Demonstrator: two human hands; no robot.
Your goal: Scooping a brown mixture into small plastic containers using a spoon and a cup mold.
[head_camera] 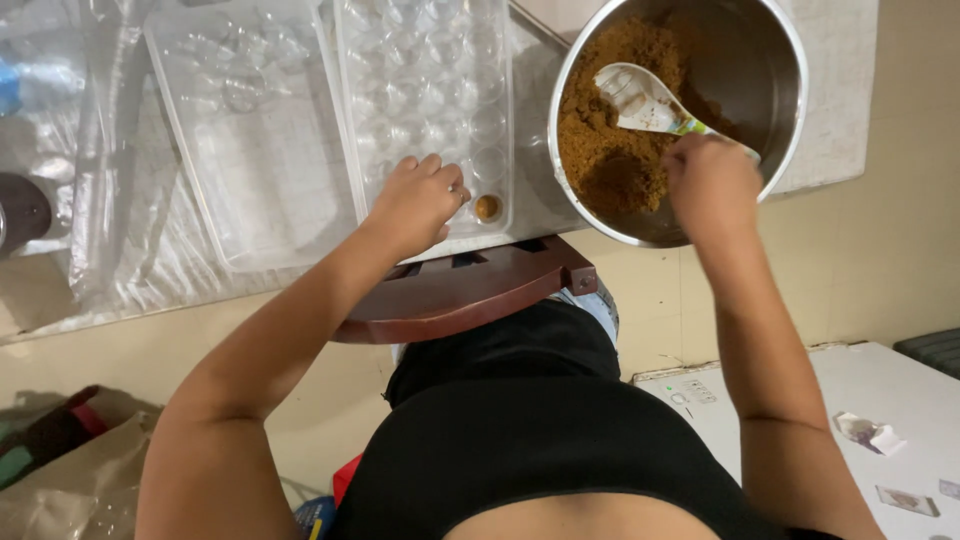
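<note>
Over the steel bowl [690, 110], right hand [712, 185] fingers grip a spoon [640, 100] scooping brown mixture [600, 130]; left hand [420, 200], fingers curled empty, steadies the clear mould tray [425, 90]; filling likely comes next.

The clear plastic mould tray [425, 100] lies flat just left of the steel bowl [680, 115], its rows of round cups bare but for one brown ball [488, 207] in the corner cup nearest the bowl. The bowl itself is round and shiny, tipped slightly toward the person, with a heap of brown crumbly mixture [610, 130] banked against its left wall. A white plastic spoon [645, 100] lies inside the bowl over the mixture, scoop up and smeared with brown, its handle running down to the bowl's near rim.
</note>
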